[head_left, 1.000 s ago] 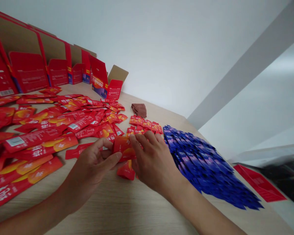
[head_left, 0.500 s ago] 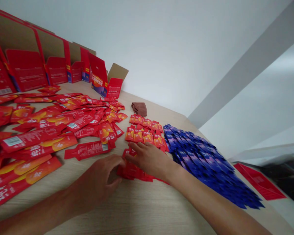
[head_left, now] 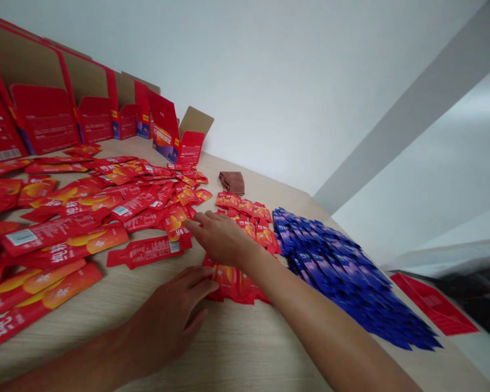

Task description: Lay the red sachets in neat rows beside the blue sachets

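Observation:
My left hand [head_left: 169, 313] rests low at the near left edge of the sorted red sachets [head_left: 228, 280]. Its fingertips touch the closest one, while the thumb stands apart below with nothing between. My right hand [head_left: 220, 237] reaches leftward across the sorted rows, fingers stretched out over a loose orange-and-red sachet [head_left: 175, 223] at the edge of the pile. Whether those fingertips touch it is hard to tell. My right hand and forearm hide part of the sorted rows.
Loose red sachets [head_left: 81, 204] spread over the left of the table [head_left: 245, 348]. Several open red cartons [head_left: 44, 117] line the wall, with another open carton [head_left: 190, 144] beside them. A folded brown cloth [head_left: 232, 182] lies behind. Blue sachets [head_left: 338, 272] overlap on the right, near a red box [head_left: 433, 302].
My right hand has moved left and away from the sorted red sachets to the edge of the loose pile. My left hand has shifted slightly down and right, onto the sorted sachets' near edge.

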`<state>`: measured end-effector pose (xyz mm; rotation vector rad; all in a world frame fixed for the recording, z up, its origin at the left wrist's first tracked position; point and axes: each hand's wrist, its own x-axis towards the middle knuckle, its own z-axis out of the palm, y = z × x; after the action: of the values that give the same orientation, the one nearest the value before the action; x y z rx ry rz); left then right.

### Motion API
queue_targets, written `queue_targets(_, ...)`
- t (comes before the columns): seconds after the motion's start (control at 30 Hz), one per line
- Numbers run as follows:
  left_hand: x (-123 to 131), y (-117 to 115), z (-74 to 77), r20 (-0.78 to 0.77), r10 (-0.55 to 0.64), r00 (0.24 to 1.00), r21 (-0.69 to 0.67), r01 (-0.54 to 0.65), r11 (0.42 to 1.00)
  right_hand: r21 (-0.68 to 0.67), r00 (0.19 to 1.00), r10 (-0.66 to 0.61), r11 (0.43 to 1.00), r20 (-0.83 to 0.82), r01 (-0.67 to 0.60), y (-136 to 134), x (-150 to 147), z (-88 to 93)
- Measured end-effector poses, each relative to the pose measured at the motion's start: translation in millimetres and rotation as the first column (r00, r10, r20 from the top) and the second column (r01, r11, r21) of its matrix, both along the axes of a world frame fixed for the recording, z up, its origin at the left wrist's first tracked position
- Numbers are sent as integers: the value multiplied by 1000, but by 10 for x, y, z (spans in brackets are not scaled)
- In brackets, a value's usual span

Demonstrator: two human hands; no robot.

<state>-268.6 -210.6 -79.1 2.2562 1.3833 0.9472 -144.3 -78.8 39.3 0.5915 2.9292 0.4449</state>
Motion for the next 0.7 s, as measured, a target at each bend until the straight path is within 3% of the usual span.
queue_targets(0.23, -34, 8, 24, -4, 25, 1000, 94, -25, 995, 30, 986, 157, 987, 59, -159, 229, -435, -377)
queue_targets(0.37, -68, 44, 161, 26, 18, 999, 152, -22, 988, 37, 971, 231, 972, 54, -234, 236, -445, -405)
queue_targets(0.5, -191, 86, 360, 134, 30, 991, 255, -63, 965, 61, 981, 192, 980, -35, -190, 201, -412, -327)
queue_targets(0.6, -358, 102, 551, 194, 151, 969, 426, -222, 877, 71, 980, 112, 992, -162, -102, 185, -381, -193)
queue_targets(0.7, -514, 126, 708, 330, 390, 860, 496, -509, 703, 78, 950, 13, 997, -311, 12, 151, -344, -32)
